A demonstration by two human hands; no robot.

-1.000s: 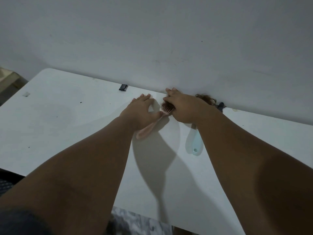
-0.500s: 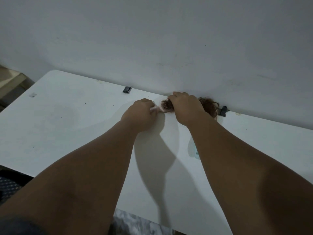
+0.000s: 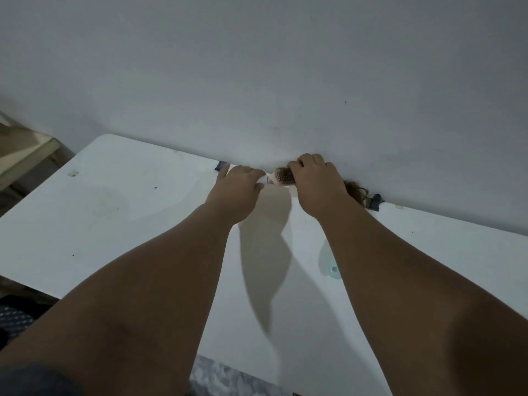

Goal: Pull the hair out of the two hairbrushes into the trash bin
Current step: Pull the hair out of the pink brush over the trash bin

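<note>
My left hand (image 3: pixel 238 185) is clenched around the handle of the pink hairbrush (image 3: pixel 281 178), and my right hand (image 3: pixel 317 184) is curled over the brush head with its fingertips dug into the hair there. I hold the brush up at the far edge of the white table (image 3: pixel 114 224), close to the wall (image 3: pixel 257 81), bristle side facing me.

I judge this to be the opening step on the first brush: getting a grip on the matted hair so it can be peeled off. The next move calls for a steady hold on the handle while the right fingers pinch the mat low on the bristles and draw it away in one piece. No trash bin is in view, so it will have to be found before I let go of the hair.

The brush head shows pale bristle tips with brown hair packed between them. The second, blue hairbrush (image 3: pixel 331 265) lies on the table under my right forearm, only its handle end clear, and a brown hair clump (image 3: pixel 355 191) shows behind my right wrist, probably on its head.
</note>
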